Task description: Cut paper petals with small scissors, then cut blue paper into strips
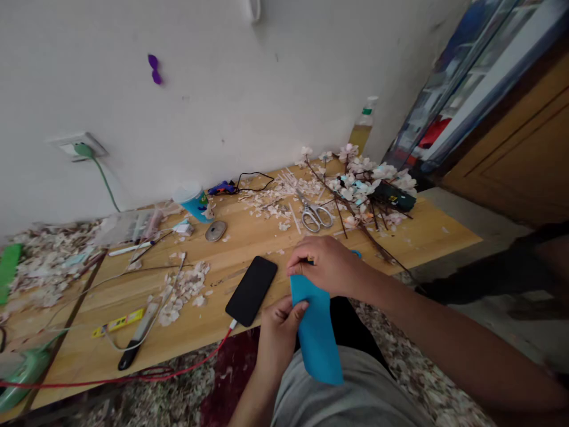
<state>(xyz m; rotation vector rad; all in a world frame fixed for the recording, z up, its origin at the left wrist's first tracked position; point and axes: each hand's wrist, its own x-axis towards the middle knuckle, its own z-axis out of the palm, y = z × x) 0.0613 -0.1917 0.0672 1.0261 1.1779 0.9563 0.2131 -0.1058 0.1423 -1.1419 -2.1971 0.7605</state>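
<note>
A long strip of blue paper (317, 338) hangs over my lap in front of the table edge. My left hand (281, 326) pinches its left edge, thumb on top. At its upper end, my right hand (326, 265) is closed on the paper, thumb and index finger at the top left corner. A black phone (252, 290) with a red cable lies just left of my hands. Beyond my right hand are silver scissors (316, 217), and a small blue ring-shaped piece (356, 254) shows partly behind that hand.
Blossom branches (355, 187) lie at the back right, near a bottle (362, 127). A blue cup (195, 203), round metal lid (216, 231), knife (138, 336) and yellow box cutter (118, 323) stand or lie leftward. Pale scraps (186, 290) are scattered on the wooden table (186, 332).
</note>
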